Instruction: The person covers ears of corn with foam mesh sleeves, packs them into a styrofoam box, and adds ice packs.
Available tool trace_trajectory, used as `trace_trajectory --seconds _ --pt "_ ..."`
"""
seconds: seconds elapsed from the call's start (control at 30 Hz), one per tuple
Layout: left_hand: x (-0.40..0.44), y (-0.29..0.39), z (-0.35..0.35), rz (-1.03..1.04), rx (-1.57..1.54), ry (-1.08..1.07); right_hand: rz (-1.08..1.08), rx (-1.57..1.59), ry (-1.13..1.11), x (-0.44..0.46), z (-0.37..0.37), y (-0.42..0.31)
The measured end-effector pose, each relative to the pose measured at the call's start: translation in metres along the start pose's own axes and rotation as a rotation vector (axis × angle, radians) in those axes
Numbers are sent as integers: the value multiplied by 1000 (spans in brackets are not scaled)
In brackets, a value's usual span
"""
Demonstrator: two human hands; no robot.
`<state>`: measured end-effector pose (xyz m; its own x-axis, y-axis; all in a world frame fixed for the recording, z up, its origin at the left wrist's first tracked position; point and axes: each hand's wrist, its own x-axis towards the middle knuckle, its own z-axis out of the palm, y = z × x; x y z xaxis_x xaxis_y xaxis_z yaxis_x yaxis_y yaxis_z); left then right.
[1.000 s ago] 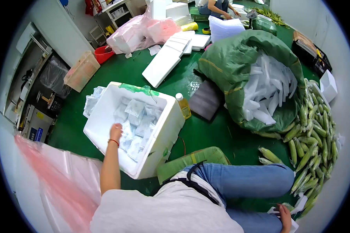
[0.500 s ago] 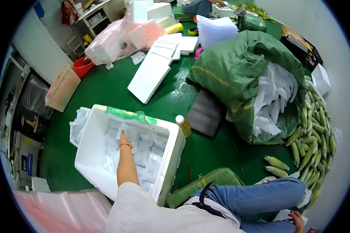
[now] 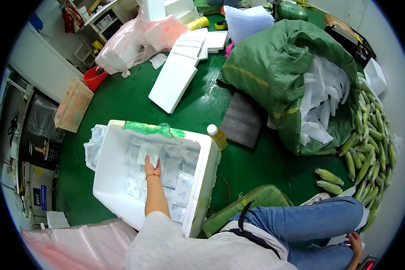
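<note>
My left hand [image 3: 152, 168] reaches into a white foam box [image 3: 104, 180], its fingers closed on the edge of a clear-and-white ice pack [image 3: 149, 152]. More flat ice packs [image 3: 183, 186] with blue print line the bottom of the box. Green tape [image 3: 154, 130] runs along the box's far rim. My right hand [image 3: 355, 243] is at the lower right beside my knee, holding nothing that I can see, with its fingers apart.
A bottle of yellow liquid [image 3: 217, 137] stands against the box's right side. Beyond are foam lids [image 3: 175, 81] and a green sack [image 3: 274, 67] of white foam pieces. Wrapped corn cobs [image 3: 369, 148] are heaped at right. More ice packs [image 3: 93, 146] lie left of the box.
My left hand has closed on an ice pack, which is now slightly tilted. The whole view has shifted a little. My right hand stays by my knee.
</note>
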<state>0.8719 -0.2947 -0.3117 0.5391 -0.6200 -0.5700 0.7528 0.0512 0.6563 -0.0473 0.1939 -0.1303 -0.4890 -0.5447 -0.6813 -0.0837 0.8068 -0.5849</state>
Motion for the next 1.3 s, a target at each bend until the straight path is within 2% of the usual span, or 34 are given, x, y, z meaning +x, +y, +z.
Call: trace_trajectory --seconds 0.07,0.17,0.23,0.27,0.3,0.33,0.4,0.43,0.47,0.5,0.53,0.57,0.6,0.67,0.7,0.73,0.77,0.8,0.87,0.93,1.0,1.07,1.1,1.17,1.2,1.23,1.3 --pt "-30 5 -12 22 -33 -49 7 20 12 -3 6 -11" --pt "-82 29 -20 78 -30 -198 47 -87 183 -19 21 -36" --pt "-120 51 -9 73 -1 -350 -268 -264 396 9 -12 3" --pt "-143 58 6 42 4 -507 -432 -345 506 26 -23 17" --pt "-168 62 26 17 10 -663 -451 -136 589 31 -27 6" --pt "-195 63 46 -12 18 -819 -508 95 753 14 1 -30" --pt "-272 51 113 165 144 -1016 -684 525 644 -27 55 -91" --pt "-295 39 141 234 206 -1140 -659 735 380 -72 102 -142" --pt "-298 35 151 775 630 -1283 -576 932 138 -116 149 -193" --pt "-325 25 182 927 665 -1458 -614 1269 -368 -125 178 -192" --pt "-365 11 220 969 628 -1698 -610 1054 -382 -166 206 -221" --pt "-407 -3 253 1020 570 -1940 -654 1031 -757 -175 219 -242" --pt "-456 -25 280 1033 462 -2204 -551 1096 -1048 -180 223 -247" --pt "-559 -60 298 1222 246 -2646 -580 1287 -1142 -174 248 -231" --pt "-599 -72 288 1556 156 -2688 -646 1388 -1161 -176 250 -219" --pt "-639 -82 277 1874 2 -2691 -564 1573 -1037 -184 239 -204" --pt "-654 -100 266 1975 -60 -2713 -681 1607 -841 -186 237 -179" --pt "-679 -131 259 1974 -217 -2806 -791 1630 -631 -188 228 -146" --pt "-721 -173 245 1858 -352 -2920 -766 1692 -304 -233 206 -106" --pt "-767 -210 222 1861 -635 -2943 -772 1773 -10 -257 208 -51" --pt "-809 -245 200 1694 -776 -2999 -833 1829 252 -258 227 8" --pt "-848 -280 195 1634 -636 -3038 -872 1839 502 -259 232 53" --pt "-865 -299 195 1595 -517 -3090 -816 1890 660 -262 224 70" --pt "-878 -344 192 1453 -291 -3148 -947 1849 773 -251 197 114" --pt "-881 -362 191 1397 -157 -3180 -501 1838 953 -248 182 129" --pt "-878 -383 190 1274 -54 -3232 -253 1817 1075 -238 149 130" --pt "-864 -424 179 1073 196 -3271 -300 1670 1153 -202 101 141"
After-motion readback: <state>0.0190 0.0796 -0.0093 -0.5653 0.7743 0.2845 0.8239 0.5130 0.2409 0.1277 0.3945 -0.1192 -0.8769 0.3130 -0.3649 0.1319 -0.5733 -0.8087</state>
